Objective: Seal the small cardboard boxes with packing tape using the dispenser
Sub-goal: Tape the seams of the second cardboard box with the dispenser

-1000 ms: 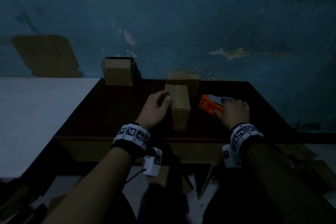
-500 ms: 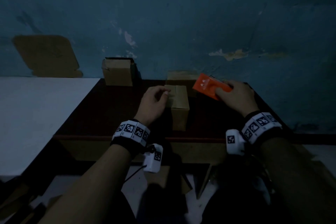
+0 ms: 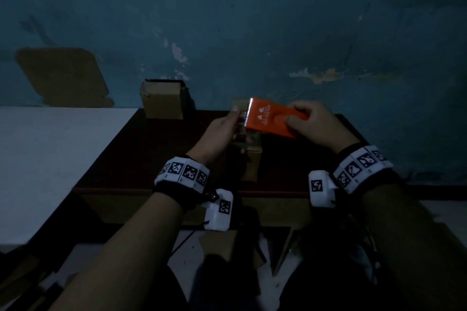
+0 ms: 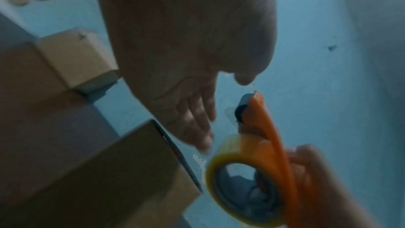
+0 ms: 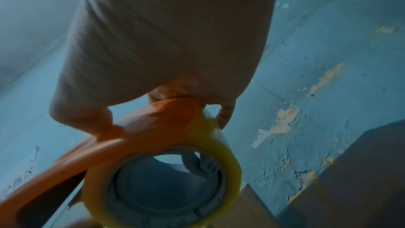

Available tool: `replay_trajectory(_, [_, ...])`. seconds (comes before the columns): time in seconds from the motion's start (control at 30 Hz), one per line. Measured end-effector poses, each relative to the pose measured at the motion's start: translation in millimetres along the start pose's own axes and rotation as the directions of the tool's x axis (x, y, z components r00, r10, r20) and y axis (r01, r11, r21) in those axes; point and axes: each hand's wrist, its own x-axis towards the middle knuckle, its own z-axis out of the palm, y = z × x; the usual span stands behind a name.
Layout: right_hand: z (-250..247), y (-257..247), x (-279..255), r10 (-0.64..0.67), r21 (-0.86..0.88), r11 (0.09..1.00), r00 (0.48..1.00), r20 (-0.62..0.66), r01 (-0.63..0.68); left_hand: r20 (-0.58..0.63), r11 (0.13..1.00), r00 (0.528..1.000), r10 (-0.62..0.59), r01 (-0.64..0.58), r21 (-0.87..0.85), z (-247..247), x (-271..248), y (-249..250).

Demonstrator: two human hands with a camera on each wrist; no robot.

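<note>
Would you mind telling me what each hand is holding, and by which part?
The right hand grips the orange tape dispenser by its handle end. The left hand reaches its serrated edge; whether it pinches tape cannot be told.

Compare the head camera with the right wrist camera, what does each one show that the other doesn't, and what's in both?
Only the head view shows the left hand reaching to the toothed blade end of the tape dispenser, three cardboard boxes and the dark table. Only the right wrist view shows the yellowish tape roll on its grey hub. Both show the orange tape dispenser gripped by the right hand and the peeling blue wall.
</note>
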Motion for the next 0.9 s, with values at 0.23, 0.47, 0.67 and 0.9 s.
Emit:
replay_trajectory(0.23, [9.6,-0.5,1.9,-0.024,0.041,0.999,1.000,0.014,0.023,-0.070,1.000,0.997,-0.017,0.017,-0.004,-2.0,-5.6,-1.6])
replay_trajectory(0.47, [10.8,-6.6,-3.7,0.013,0.008,1.000,0.998,0.063,-0.013,-0.083,0.960,0.978,0.191,-0.168,0.223,-12.6,-2.0,-6.1])
replay_trajectory(0.67, [10.7,-9.7,-4.7,0.029,0.000,1.000,0.998,0.061,-0.029,-0.152,0.861,0.931,0.332,-0.232,0.453,-16.2,8.7,-18.5])
replay_trajectory(0.9, [7.9,-6.4,-3.2,0.068,0.069,0.994,0.973,0.219,-0.085,-0.136,0.774,0.908,0.397,-0.252,0.581,-18.9,11.3,-14.3])
